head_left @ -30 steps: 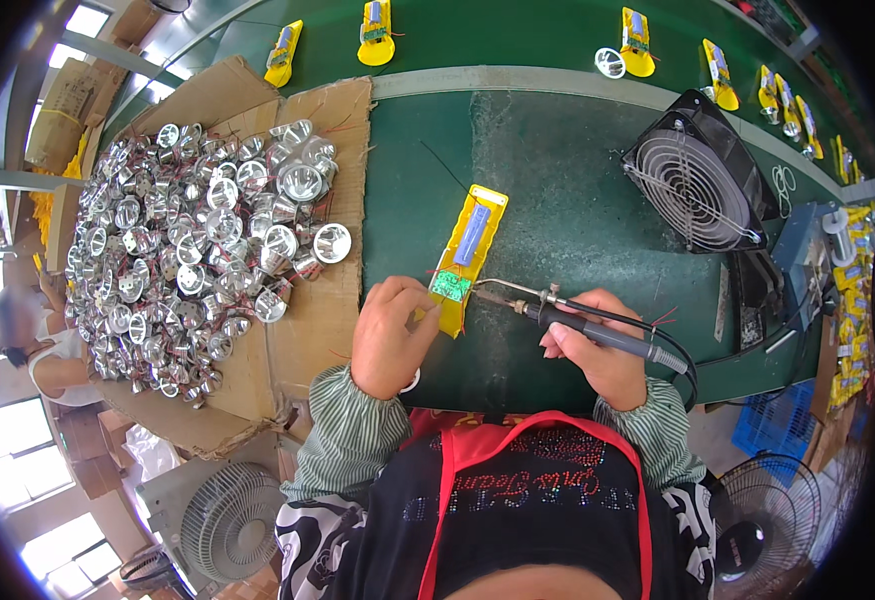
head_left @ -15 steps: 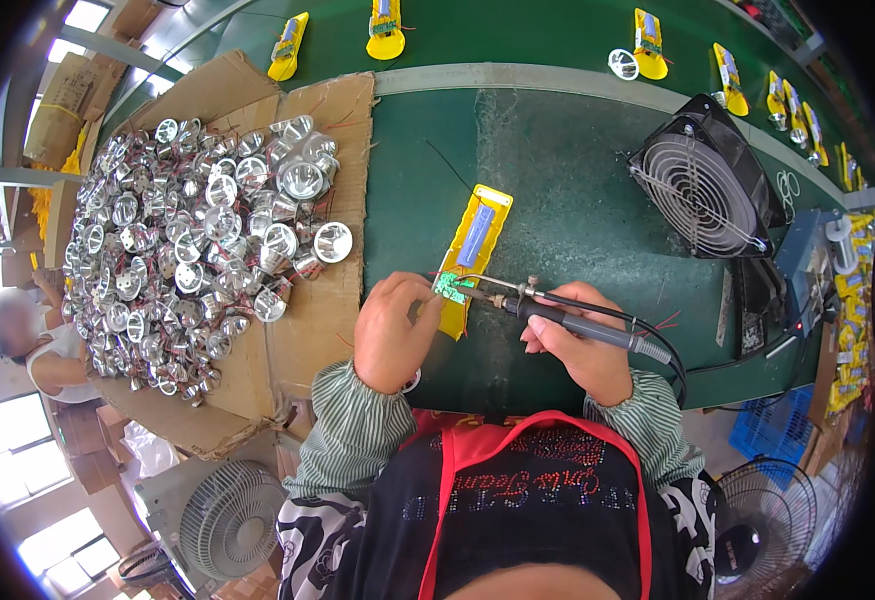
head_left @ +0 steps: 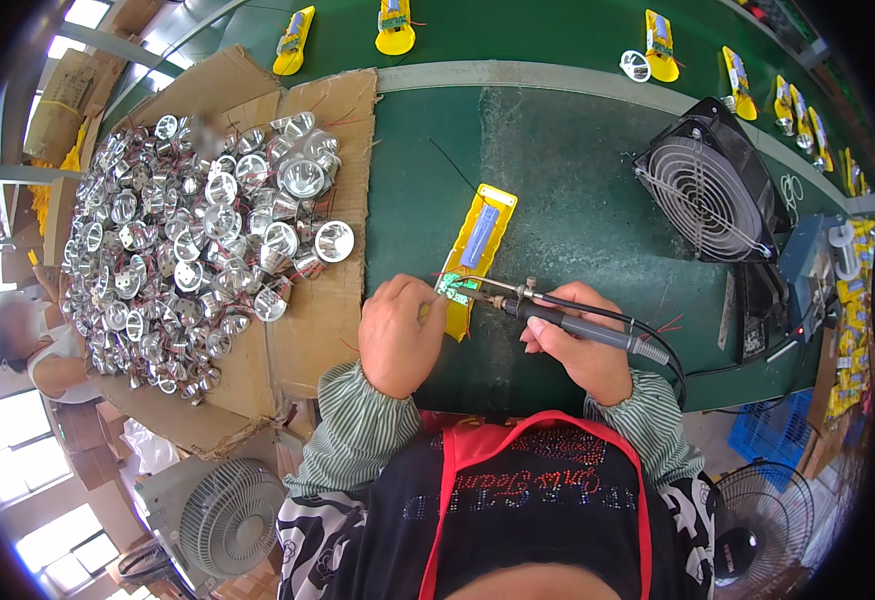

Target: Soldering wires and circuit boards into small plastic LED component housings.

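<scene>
In front of me a yellow plastic housing (head_left: 495, 208) lies on the green bench, with a blue cylindrical battery (head_left: 477, 237) and a small green circuit board (head_left: 456, 288) in it. My right hand (head_left: 585, 345) is wrapped round a soldering iron (head_left: 582, 332) with a thin metal feed tube along it; its tip touches or hovers just over the board. My left hand (head_left: 400, 335) is at the board's left edge, thumb and fingers pinched together beside a thin red wire. What the pinch holds is too small to make out.
On the left a cardboard sheet (head_left: 342, 130) bears a heap of silver reflector cups (head_left: 222, 222) with red wires. A black fan (head_left: 702, 190) stands at right, near a blue soldering station (head_left: 805, 262). Several yellow housings (head_left: 395, 35) line the far strip. Another person (head_left: 47, 350) is at far left.
My left hand has shifted slightly right, closer over the housing. The far yellow housings appear a little farther right. My right hand and the iron have hardly moved.
</scene>
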A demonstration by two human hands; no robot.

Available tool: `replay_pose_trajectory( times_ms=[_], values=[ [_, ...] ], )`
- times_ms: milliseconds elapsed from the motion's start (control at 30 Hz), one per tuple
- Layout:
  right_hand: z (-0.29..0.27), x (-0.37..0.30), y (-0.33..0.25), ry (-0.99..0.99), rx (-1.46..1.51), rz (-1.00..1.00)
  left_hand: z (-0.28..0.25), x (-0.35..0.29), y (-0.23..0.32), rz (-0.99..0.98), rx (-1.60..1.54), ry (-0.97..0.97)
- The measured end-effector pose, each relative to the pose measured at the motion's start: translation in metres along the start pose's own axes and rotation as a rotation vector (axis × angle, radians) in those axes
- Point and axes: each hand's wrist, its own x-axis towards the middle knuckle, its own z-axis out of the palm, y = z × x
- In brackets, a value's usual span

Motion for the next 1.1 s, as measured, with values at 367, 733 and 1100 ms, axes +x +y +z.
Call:
replay_pose_trajectory(
  times_ms=[367,733,1100],
  values=[
    [-0.007,-0.006,-0.003,0.042,0.058,-0.044,0.0,0.001,0.002,-0.024,0.009,-0.027],
    [-0.018,-0.018,-0.016,0.239,-0.121,-0.067,-0.005,-0.005,-0.002,0.037,0.075,-0.012],
    [-0.035,-0.028,-0.015,0.325,-0.219,-0.143,-0.013,-0.01,0.019,0.083,0.432,-0.135]
  ],
)
